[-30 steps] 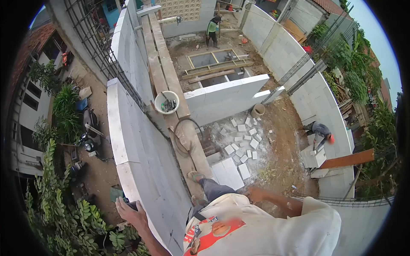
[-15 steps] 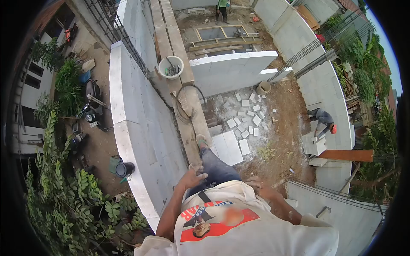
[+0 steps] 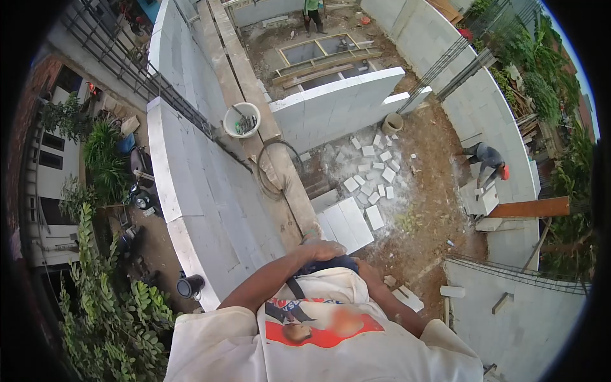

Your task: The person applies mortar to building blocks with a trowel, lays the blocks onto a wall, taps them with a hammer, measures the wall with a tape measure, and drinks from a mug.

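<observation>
My left hand [image 3: 328, 249] lies across the front of my dark trousers [image 3: 312, 266], over the upper leg, with its fingers laid flat and nothing seen in it. At the right side of my waist is my right hand [image 3: 361, 268], beside the trousers; its fingers are mostly hidden. Below my legs run wooden planks [image 3: 270, 156] along the white block wall [image 3: 203, 223]. A dark looped hose or cable [image 3: 259, 175] lies on them. Farther along stands a white bucket [image 3: 240, 132] with tools inside. On the wall top at left sits a black cup-like container [image 3: 189, 286].
Cut white blocks [image 3: 366, 167] lie scattered on the ground below, near larger white slabs [image 3: 347, 224]. A co-worker [image 3: 489, 162] bends over a block at right; another person [image 3: 312, 14] stands at the back. Rebar [image 3: 172, 99] rises beside the left wall.
My left hand has moved right, from beside the planks to across my trousers. My right hand has shifted slightly left against my waist. The view has tilted and shifted.
</observation>
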`<state>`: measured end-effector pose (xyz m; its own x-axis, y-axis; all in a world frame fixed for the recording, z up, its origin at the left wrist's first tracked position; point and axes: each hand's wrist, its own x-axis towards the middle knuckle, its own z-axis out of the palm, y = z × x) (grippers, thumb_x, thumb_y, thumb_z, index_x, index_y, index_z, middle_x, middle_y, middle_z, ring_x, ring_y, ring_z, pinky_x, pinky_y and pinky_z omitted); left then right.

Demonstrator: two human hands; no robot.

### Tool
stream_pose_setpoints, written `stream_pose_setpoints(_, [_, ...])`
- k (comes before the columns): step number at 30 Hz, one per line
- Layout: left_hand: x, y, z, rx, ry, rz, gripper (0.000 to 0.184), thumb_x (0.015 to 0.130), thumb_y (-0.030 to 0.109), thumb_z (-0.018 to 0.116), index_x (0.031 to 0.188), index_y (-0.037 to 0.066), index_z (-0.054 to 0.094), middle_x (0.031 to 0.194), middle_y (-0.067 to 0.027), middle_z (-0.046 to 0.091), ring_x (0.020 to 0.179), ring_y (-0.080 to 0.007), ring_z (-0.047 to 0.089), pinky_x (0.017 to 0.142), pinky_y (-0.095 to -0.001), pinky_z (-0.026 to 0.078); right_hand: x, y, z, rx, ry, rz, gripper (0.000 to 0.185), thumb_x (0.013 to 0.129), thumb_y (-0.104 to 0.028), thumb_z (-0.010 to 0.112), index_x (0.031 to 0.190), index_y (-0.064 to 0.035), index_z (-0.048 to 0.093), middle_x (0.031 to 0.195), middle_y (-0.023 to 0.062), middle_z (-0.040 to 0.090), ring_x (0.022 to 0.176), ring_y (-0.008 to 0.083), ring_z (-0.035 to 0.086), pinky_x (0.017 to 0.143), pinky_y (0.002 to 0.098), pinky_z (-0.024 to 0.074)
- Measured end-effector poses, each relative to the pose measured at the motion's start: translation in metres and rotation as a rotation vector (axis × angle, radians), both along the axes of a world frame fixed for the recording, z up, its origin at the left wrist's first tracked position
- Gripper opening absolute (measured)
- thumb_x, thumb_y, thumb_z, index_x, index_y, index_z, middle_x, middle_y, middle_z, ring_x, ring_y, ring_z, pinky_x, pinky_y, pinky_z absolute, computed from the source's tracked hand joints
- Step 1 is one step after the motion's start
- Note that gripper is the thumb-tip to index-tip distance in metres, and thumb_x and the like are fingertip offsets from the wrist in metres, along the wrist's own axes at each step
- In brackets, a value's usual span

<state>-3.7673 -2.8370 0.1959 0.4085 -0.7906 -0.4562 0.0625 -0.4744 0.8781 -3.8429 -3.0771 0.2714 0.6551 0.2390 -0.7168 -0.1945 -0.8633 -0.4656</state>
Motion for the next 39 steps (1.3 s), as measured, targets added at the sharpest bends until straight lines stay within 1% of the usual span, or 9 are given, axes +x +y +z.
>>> stream_pose_setpoints(9, [0.025,-0.082,-0.005,0.189,0.440,-0.273,0.094,0.104,0.075,0.015,0.143,0.004,0.063,0.156,-0.0157,0.053,0.145,-0.0310,0.049,0.123,-0.0466,0.031,-0.025,-0.013,-0.011,0.107,-0.081,-0.522,0.055,0.096,-0.037,0.064,0.144,-0.0104,0.056,0.143,0.0247,0.059,0.130,0.0449,0.059,0.115,0.0604,0.0372])
stream_pose_setpoints(11, [-0.011,-0.107,-0.085,0.104,0.502,-0.390,0.095,0.104,0.075,0.014,0.146,0.005,0.060,0.158,-0.0163,0.051,0.147,-0.0319,0.046,0.125,-0.0455,0.029,-0.029,-0.011,-0.016,0.062,-0.098,-0.571,0.055,0.096,-0.037,0.064,0.144,-0.0106,0.056,0.143,0.0242,0.058,0.131,0.0445,0.058,0.115,0.0611,0.0362])
stream_pose_setpoints(16, [0.028,-0.089,0.002,0.262,0.311,-0.487,0.105,0.095,0.087,0.016,0.151,0.008,0.055,0.162,-0.0207,0.044,0.154,-0.0362,0.036,0.126,-0.0467,0.026,-0.043,-0.002,-0.019,-0.041,-0.077,-0.707,0.055,0.096,-0.037,0.065,0.144,-0.0110,0.057,0.145,0.0229,0.057,0.132,0.0434,0.057,0.117,0.0628,0.0336])
stream_pose_setpoints(20, [0.050,-0.079,-0.012,0.226,0.247,-0.700,0.101,0.097,0.084,0.018,0.143,0.007,0.063,0.152,-0.0225,0.055,0.143,-0.0389,0.050,0.121,-0.0464,0.034,-0.072,0.034,-0.017,-0.094,-0.046,-0.874,0.055,0.096,-0.037,0.065,0.144,-0.0114,0.057,0.146,0.0219,0.056,0.133,0.0426,0.057,0.118,0.0641,0.0315])
stream_pose_setpoints(26, [0.078,-0.052,0.032,0.259,0.129,-0.885,0.093,0.101,0.076,0.019,0.147,0.006,0.060,0.156,-0.0191,0.053,0.146,-0.0356,0.047,0.123,-0.0456,0.031,-0.104,0.120,-0.012,-0.201,0.062,-1.072,0.055,0.096,-0.037,0.066,0.144,-0.0119,0.058,0.148,0.0204,0.055,0.135,0.0414,0.056,0.119,0.0661,0.0283])
stream_pose_setpoints(30, [0.050,-0.041,-0.020,0.191,0.207,-0.943,0.096,0.099,0.080,0.018,0.142,0.007,0.065,0.155,-0.0211,0.053,0.146,-0.0378,0.047,0.124,-0.0456,0.030,-0.121,0.166,-0.011,-0.273,0.156,-1.153,0.054,0.096,-0.037,0.066,0.144,-0.0122,0.058,0.149,0.0194,0.054,0.136,0.0406,0.055,0.120,0.0675,0.0262])
stream_pose_setpoints(32, [0.046,-0.039,-0.018,0.254,0.324,-1.071,0.095,0.099,0.079,0.018,0.145,0.008,0.062,0.158,-0.0201,0.050,0.149,-0.0368,0.043,0.125,-0.0454,0.027,-0.129,0.187,-0.008,-0.301,0.100,-1.182,0.054,0.096,-0.037,0.066,0.144,-0.0124,0.058,0.150,0.0190,0.054,0.137,0.0401,0.055,0.120,0.0682,0.0252])
stream_pose_setpoints(35, [0.044,-0.037,-0.001,0.298,0.290,-1.221,0.094,0.100,0.079,0.017,0.152,0.010,0.054,0.164,-0.0178,0.043,0.153,-0.0348,0.038,0.127,-0.0460,0.025,-0.131,0.220,0.029,-0.317,-0.446,-1.202,0.060,0.088,-0.043,0.076,0.143,-0.0251,0.063,0.137,0.0166,0.067,0.136,0.0350,0.057,0.124,0.0682,0.0134])
stream_pose_setpoints(39, [0.044,-0.037,0.028,0.374,0.106,-1.381,0.093,0.100,0.079,0.016,0.159,0.013,0.045,0.168,-0.0134,0.036,0.156,-0.0338,0.032,0.128,-0.0555,0.019,-0.169,0.239,0.034,-0.301,-0.410,-1.218,0.066,0.083,-0.041,0.080,0.145,-0.0295,0.062,0.145,0.0157,0.061,0.143,0.0305,0.052,0.124,0.0659,0.0140])
